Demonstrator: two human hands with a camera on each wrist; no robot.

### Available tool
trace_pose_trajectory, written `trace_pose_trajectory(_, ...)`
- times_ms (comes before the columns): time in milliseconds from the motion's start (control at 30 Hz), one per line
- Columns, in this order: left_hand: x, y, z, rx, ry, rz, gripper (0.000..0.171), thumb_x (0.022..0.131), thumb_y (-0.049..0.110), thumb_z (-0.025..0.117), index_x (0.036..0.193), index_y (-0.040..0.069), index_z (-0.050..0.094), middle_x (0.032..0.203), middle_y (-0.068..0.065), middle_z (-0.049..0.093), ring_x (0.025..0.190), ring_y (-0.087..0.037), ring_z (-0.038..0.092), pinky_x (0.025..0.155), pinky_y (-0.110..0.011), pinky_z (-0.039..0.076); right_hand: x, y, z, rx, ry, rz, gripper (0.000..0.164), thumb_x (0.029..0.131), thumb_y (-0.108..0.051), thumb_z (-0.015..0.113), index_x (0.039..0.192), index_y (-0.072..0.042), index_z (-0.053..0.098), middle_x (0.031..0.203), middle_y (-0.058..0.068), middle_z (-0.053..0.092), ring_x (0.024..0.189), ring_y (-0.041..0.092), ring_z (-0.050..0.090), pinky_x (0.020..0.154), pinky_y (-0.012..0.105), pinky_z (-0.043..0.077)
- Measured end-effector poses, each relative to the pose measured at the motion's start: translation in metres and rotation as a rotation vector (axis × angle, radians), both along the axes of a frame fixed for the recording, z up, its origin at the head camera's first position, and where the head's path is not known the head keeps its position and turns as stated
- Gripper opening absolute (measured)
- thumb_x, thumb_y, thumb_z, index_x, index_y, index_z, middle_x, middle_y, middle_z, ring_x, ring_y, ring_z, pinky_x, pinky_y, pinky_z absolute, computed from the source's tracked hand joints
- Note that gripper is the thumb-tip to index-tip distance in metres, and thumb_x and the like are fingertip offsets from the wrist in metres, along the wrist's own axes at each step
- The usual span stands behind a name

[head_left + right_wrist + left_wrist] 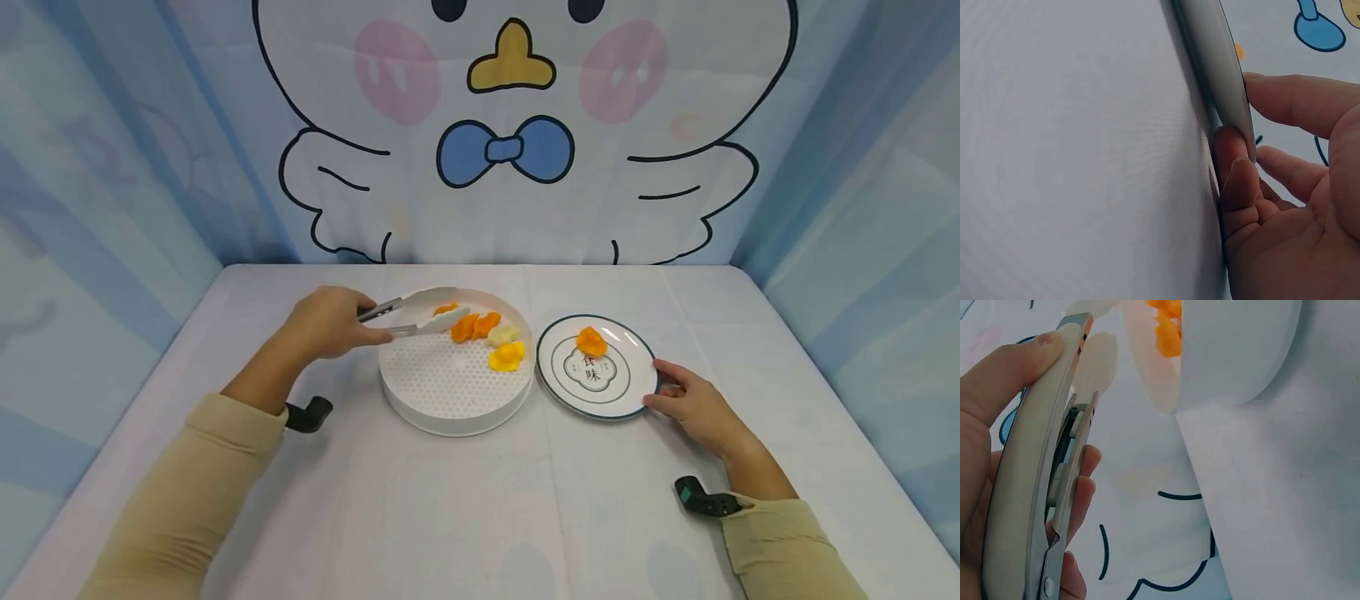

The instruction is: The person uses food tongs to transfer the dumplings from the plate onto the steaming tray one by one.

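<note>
In the head view my left hand point(330, 323) grips a pair of tongs point(431, 323), whose white tips hang over a round white steamer tray point(420, 383). The tongs stand spread apart, and no piece shows between the tips. Inside the tray, toward its right and back, lie orange pieces point(465, 328), a pale yellow piece point(502, 335) and a bright yellow piece point(507, 357). My right hand point(693, 404) pinches the near right rim of a white plate point(637, 379) with a dark edge. One orange piece point(592, 342) lies on this plate. Fingertips reach under the plate's rim in the right wrist view.
The tray and plate sit side by side, almost touching, on a white-covered table point(450, 517). Behind the table hangs a cartoon-printed curtain point(502, 225), with blue patterned cloth point(90, 250) at the sides. Black wrist cameras point(309, 414) are strapped to both wrists.
</note>
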State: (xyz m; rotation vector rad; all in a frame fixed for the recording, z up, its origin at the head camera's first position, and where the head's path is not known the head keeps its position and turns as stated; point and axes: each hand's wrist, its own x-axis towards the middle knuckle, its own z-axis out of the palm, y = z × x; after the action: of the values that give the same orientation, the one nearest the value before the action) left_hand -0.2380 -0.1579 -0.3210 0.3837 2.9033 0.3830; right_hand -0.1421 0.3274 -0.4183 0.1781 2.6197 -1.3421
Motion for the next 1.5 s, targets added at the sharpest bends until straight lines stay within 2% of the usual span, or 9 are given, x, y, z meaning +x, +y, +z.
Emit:
trace_pose_trajectory(167,0.003,0.011,0.003,0.019,0.005,-0.034,0.070,0.085,0.051,0.076,0.131,-0.001,0.064,0.109,-0.012,0.069,0.086,-0.025,0.058,0.072,-0.040,0.047,0.000,0.000,0.001,-0.001,0.001,0.005,0.078,0.094,-0.019,0.069,0.154,0.005,0.027,0.128,0.023,0.045,0.098,0.025,0.047,0.071,0.022,0.044)
trace_pose_trajectory(333,0.002,0.029,0.006,0.011,0.014,-0.081,0.071,0.085,0.051,0.075,0.132,0.000,0.063,0.118,-0.013,0.069,0.093,-0.025,0.059,0.080,-0.042,0.049,0.000,-0.001,0.001,0.005,-0.004,0.001,0.078,0.094,-0.020,0.069,0.155,0.005,0.026,0.126,0.022,0.046,0.098,0.025,0.047,0.071,0.022,0.044)
trace_pose_trajectory(567,-0.003,0.059,0.005,-0.012,-0.002,-0.153,0.068,0.084,0.051,0.077,0.133,0.005,0.065,0.117,-0.008,0.069,0.088,-0.023,0.056,0.072,-0.036,0.045,0.000,0.000,0.001,0.001,-0.005,-0.003,0.079,0.094,-0.020,0.069,0.155,0.004,0.026,0.127,0.022,0.046,0.097,0.025,0.047,0.070,0.022,0.044)
trace_pose_trajectory(767,-0.005,0.083,0.002,-0.030,0.018,-0.238,0.063,0.085,0.052,0.076,0.129,0.008,0.068,0.117,-0.005,0.069,0.090,-0.020,0.057,0.078,-0.037,0.047,0.000,-0.001,-0.001,-0.008,-0.012,-0.010,0.078,0.094,-0.020,0.069,0.155,0.003,0.026,0.127,0.021,0.045,0.097,0.025,0.047,0.070,0.023,0.044)
trace_pose_trajectory(1067,-0.004,0.113,-0.007,-0.006,0.014,-0.279,0.058,0.084,0.053,0.076,0.125,0.011,0.071,0.106,0.001,0.069,0.086,-0.017,0.056,0.074,-0.034,0.044,-0.001,0.000,-0.001,-0.001,-0.006,-0.009,0.078,0.094,-0.021,0.069,0.155,0.003,0.026,0.129,0.021,0.044,0.096,0.025,0.047,0.069,0.023,0.044)
trace_pose_trajectory(1233,-0.004,0.124,-0.013,-0.010,0.038,-0.308,0.056,0.084,0.055,0.075,0.121,0.013,0.074,0.089,0.003,0.066,0.081,-0.016,0.053,0.070,-0.031,0.041,-0.001,0.000,-0.002,-0.008,-0.008,-0.008,0.078,0.094,-0.020,0.069,0.155,0.003,0.026,0.127,0.021,0.045,0.094,0.023,0.047,0.069,0.024,0.044)
trace_pose_trajectory(1333,-0.005,0.129,-0.014,-0.022,0.060,-0.330,0.052,0.084,0.056,0.075,0.115,0.014,0.075,0.078,0.004,0.060,0.076,-0.016,0.052,0.067,-0.031,0.037,-0.001,0.001,-0.003,-0.006,-0.011,-0.008,0.079,0.094,-0.020,0.069,0.155,0.003,0.025,0.129,0.022,0.045,0.097,0.024,0.047,0.070,0.024,0.045)
trace_pose_trajectory(1500,-0.007,0.136,-0.016,-0.036,0.082,-0.342,0.046,0.082,0.059,0.074,0.103,0.019,0.075,0.069,0.005,0.055,0.073,-0.015,0.050,0.066,-0.031,0.036,-0.002,0.002,-0.004,0.001,-0.009,-0.011,0.079,0.094,-0.021,0.069,0.156,0.002,0.026,0.131,0.022,0.045,0.099,0.025,0.047,0.070,0.024,0.045)
